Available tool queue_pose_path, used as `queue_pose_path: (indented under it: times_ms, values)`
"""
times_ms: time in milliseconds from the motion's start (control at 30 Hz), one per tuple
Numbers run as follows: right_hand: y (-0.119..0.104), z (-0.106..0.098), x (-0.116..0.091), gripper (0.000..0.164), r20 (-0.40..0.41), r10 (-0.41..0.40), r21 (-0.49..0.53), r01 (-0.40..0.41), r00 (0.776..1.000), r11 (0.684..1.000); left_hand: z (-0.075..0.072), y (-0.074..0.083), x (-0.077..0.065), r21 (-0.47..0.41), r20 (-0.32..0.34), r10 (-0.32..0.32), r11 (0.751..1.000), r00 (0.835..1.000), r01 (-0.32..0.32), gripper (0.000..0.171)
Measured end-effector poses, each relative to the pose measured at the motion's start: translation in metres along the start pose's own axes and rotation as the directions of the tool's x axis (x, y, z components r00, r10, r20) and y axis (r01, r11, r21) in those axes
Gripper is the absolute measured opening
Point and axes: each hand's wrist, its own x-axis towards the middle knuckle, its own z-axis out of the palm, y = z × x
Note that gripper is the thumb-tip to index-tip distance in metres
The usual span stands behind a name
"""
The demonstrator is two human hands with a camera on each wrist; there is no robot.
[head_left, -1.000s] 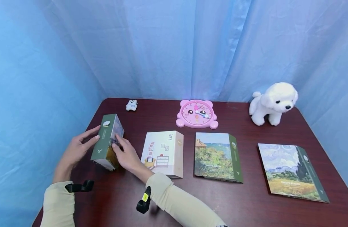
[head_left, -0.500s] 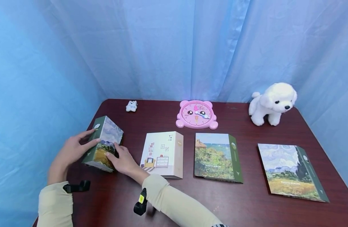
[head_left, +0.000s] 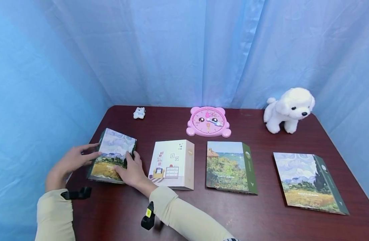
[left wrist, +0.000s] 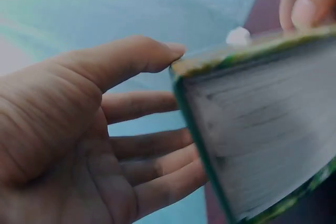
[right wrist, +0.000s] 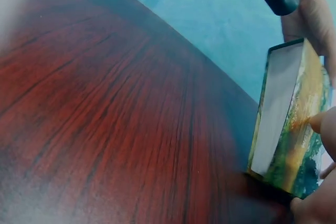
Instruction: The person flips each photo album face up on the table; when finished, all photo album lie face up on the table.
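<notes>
A thick photo album [head_left: 116, 144] with a painted landscape cover lies at the left of the table, cover upward, its far right edge looking slightly raised. My right hand [head_left: 133, 172] grips it by the right side, thumb on the cover and fingers at the edge. On the spine side, my left hand [head_left: 70, 163] touches the green spine with fairly straight fingers and thumb. The left wrist view shows the page block [left wrist: 268, 119] between the covers, and the left thumb [left wrist: 157, 56] at the spine's upper corner. The album's underside is hidden.
To the right stand a white illustrated album [head_left: 169, 164], a seaside album [head_left: 224, 167] and another landscape album [head_left: 307, 180]. Behind them are a small white bear figure [head_left: 139, 113], a pink toy clock [head_left: 208, 121] and a white plush dog [head_left: 288, 108]. Blue curtains [head_left: 160, 50] enclose the table.
The album has tipped from standing with its green spine upward to lying with its cover upward. Both hands turned it; my left hand has shifted left and lower along the spine.
</notes>
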Motion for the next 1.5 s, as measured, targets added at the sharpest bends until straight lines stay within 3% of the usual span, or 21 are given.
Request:
queue_pose_path:
  times_ms: [167,400,667,1133,1500]
  values:
    - [0.004,0.002,-0.001,0.076,0.004,-0.006,-0.025,0.006,1.0,1.0,0.014,-0.024,0.007,-0.162,0.032,-0.039,0.986,0.999,0.044,0.076]
    - [0.008,0.005,-0.003,0.08,0.018,-0.034,-0.091,0.035,0.999,0.995,0.025,-0.042,0.013,-0.256,0.012,-0.087,0.963,0.996,0.087,0.077]
    - [0.011,0.005,-0.005,0.079,0.036,-0.085,-0.153,0.089,0.996,0.984,0.032,-0.045,0.019,-0.158,0.012,-0.132,0.979,0.991,0.132,0.08]
    - [0.016,0.001,-0.006,0.076,0.069,-0.149,-0.199,0.16,0.986,0.967,0.034,-0.045,0.022,-0.164,-0.014,-0.146,0.976,0.989,0.142,0.075]
    - [0.015,-0.005,-0.002,0.075,0.049,-0.134,-0.175,0.141,0.99,0.974,0.033,-0.041,0.02,-0.144,-0.012,-0.161,0.977,0.987,0.158,0.074]
